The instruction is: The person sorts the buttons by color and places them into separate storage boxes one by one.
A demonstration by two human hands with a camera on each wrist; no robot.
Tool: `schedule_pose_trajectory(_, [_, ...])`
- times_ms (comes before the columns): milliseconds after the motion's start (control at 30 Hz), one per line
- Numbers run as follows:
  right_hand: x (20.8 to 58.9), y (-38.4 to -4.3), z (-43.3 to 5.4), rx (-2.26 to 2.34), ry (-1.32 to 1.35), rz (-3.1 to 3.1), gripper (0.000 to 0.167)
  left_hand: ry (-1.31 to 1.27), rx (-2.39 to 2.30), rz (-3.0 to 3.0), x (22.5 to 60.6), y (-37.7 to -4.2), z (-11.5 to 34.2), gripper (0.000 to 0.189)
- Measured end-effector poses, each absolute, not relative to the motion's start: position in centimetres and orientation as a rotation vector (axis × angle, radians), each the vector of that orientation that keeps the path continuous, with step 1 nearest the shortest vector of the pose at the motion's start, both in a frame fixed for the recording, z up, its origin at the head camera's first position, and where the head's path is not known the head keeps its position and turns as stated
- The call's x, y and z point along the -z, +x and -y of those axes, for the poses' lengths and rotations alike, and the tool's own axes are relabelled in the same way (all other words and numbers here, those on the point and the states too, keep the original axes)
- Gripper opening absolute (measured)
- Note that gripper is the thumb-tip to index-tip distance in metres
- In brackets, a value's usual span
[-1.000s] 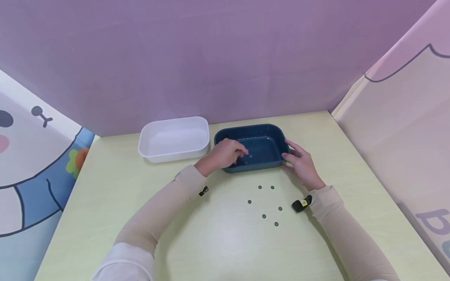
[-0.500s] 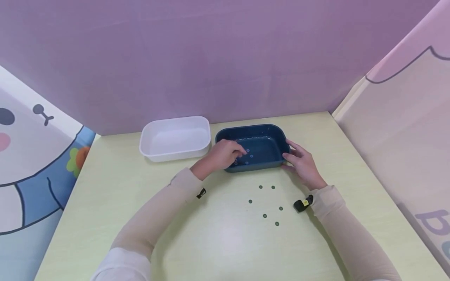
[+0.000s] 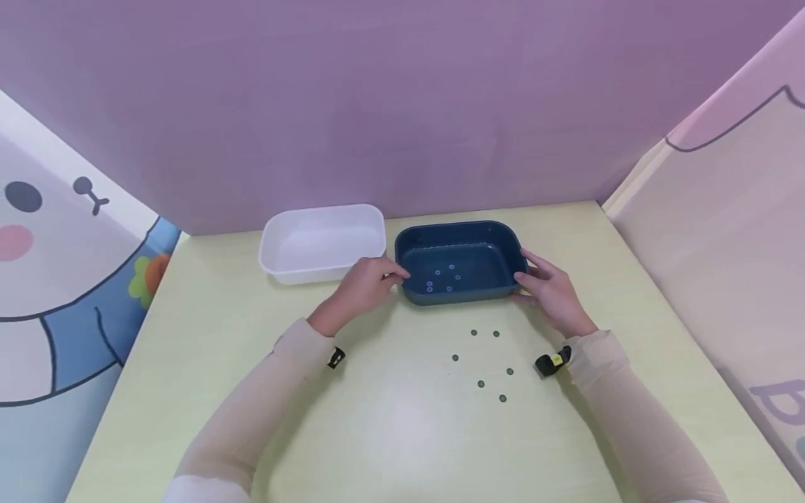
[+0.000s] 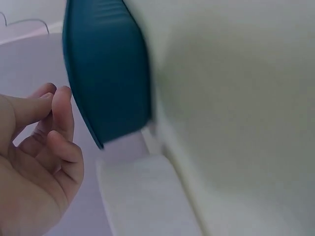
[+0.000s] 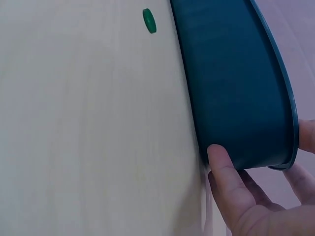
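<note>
A dark blue rectangular box [image 3: 497, 253] stands on the table with several small ring-like discs [image 3: 451, 267] on its floor, mostly in the left half. My right hand [image 3: 553, 293] grips its right end, the fingers [image 5: 227, 177] spread round the outer corner and rim. At the opposite end my left hand [image 3: 367, 285] hovers with fingertips right at the left rim. In the left wrist view that hand's fingers [image 4: 64, 147] are loosely curled, thumb close to the index finger, and no object shows between them. In front of the box lie several small green discs [image 3: 455, 358], one green disc [image 5: 149, 21] also showing in the right wrist view.
A white box [image 3: 321, 273] of similar shape stands just left of the blue one, close to my left hand. Behind both rises a purple fabric wall [image 3: 377, 126]. Printed panels flank the pale table [image 3: 377, 419] left and right.
My left hand has moved leftward out of the blue box to its left rim, uncovering discs on the box floor. My right hand keeps its grip; the head view has shifted slightly.
</note>
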State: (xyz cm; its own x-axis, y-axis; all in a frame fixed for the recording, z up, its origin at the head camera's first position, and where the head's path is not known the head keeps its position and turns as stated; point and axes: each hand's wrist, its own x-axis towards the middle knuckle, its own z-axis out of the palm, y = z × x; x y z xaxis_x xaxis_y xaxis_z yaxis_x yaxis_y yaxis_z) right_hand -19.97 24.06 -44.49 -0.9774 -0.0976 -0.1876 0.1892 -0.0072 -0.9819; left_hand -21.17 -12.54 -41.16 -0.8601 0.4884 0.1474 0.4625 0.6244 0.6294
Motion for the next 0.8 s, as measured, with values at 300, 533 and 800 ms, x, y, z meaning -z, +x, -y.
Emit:
schedule_pose_trajectory(300, [43.6,-20.4,-24.3,2.105,0.100,-2.050,0.065,0.667,-1.266,-2.758,41.9,-20.2,15.1,0.017])
schedule_pose_trajectory(533, [43.5,-20.9,-24.4,2.111,0.099,-2.031,0.066,0.651,-1.273,-2.761,42.6,-19.8,15.6,0.017])
schedule_pose_trajectory(800, [43.6,-21.6,-24.6,2.129,0.098,-2.008,0.066,0.622,-1.285,-2.770,43.4,-19.3,16.1,0.018])
